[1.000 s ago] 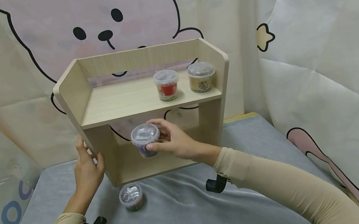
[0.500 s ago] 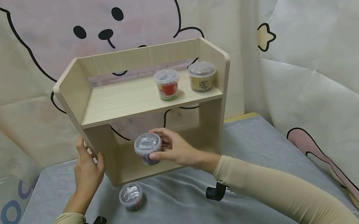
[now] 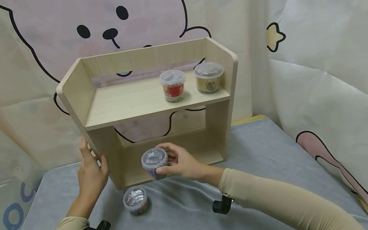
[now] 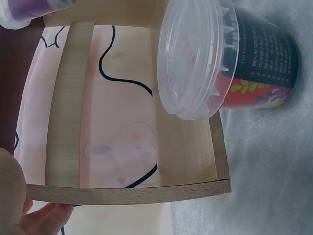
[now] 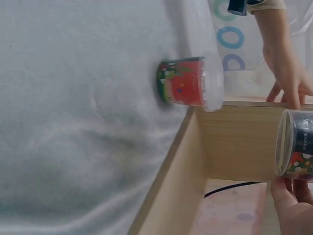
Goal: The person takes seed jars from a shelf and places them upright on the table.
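Observation:
My right hand pinches a small clear-lidded plastic tub with a purple and dark label, thumb in front and fingers behind. It hangs upright before the lower compartment of a pale wooden two-tier shelf, near its bottom front edge. With thumb and fingers on either side, my left hand grips the shelf's left side panel. A second lidded tub, red and dark, stands on the cloth just before the shelf's front left corner. It looms large in the left wrist view.
On the upper tier, toward the right, stand a tub with a red label and a wider yellowish tub. A grey-blue cloth covers the table. Printed curtains hang close behind and at the sides.
My right hand has lowered the tub from mid-height of the lower compartment to its bottom front edge. The left hand keeps its grip on the side panel.

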Available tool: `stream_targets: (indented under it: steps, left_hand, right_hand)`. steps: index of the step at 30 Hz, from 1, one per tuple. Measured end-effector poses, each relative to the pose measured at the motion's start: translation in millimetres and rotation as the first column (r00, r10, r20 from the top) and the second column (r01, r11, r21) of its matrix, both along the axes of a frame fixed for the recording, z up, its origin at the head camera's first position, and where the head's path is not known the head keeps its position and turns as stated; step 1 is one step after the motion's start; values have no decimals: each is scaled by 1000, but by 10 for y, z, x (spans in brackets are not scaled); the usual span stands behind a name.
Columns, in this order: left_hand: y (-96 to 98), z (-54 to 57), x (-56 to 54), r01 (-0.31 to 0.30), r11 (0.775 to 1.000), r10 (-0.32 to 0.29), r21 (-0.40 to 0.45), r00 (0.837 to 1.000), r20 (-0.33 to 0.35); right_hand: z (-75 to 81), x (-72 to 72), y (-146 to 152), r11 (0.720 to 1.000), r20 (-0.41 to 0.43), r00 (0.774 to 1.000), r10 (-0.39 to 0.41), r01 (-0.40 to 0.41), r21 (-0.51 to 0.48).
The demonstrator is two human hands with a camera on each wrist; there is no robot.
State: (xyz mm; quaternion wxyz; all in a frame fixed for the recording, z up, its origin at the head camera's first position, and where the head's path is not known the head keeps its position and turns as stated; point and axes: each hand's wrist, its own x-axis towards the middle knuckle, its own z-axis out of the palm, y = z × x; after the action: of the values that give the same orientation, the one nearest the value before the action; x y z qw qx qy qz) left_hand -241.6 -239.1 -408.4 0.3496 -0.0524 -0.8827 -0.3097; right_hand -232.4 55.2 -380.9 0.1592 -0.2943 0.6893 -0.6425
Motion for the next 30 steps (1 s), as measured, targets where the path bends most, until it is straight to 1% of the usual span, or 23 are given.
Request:
stream_targets:
  steps: [7,11,13,15,18,19,20,26,30]
  left_hand:
    - [3,6,3,4,1000,-4,-6,1000,0]
    - [2,4,8,11,1000,-11,-7,1000,0]
    - [3,6,12,12,1000,-12,-6,1000,1]
    - [3,9,15,12,1000,-12,-7,1000,0]
    - [5,6,17,10,1000,-10,-10,1000,-1]
    - [5,3,17,9,1000,-9,-11,1000,-3]
    - [6,1,16,8,1000,-8,-12,1000,-4]
    - [7,-10,10,3,1000,-4,-19,1000,-19]
    - [11,-10,10,3,1000,-4,-23,1000,-28]
  right_hand:
    - [-119,7,-17,1000,3,1000,-12,12,4]
    - [-198,3,-15,1000,-12,1000,12,-12,-8]
    - [-240,1,-12,1000,-34,999,23,-24,-11]
    - [-276,-1,-15,1000,-24,999,24,-24,-13]
    - [-311,13,-25,1000,30,1000,2,-1,-13]
    - [-319,19,-32,1000,61,998,-8,9,-14]
    - [-328,26,-37,1000,69,997,-17,17,-8]
    - [-442,53,-49,998,52,997,-53,51,48]
    - [-536,66,-42,998,80,996,-46,42,52]
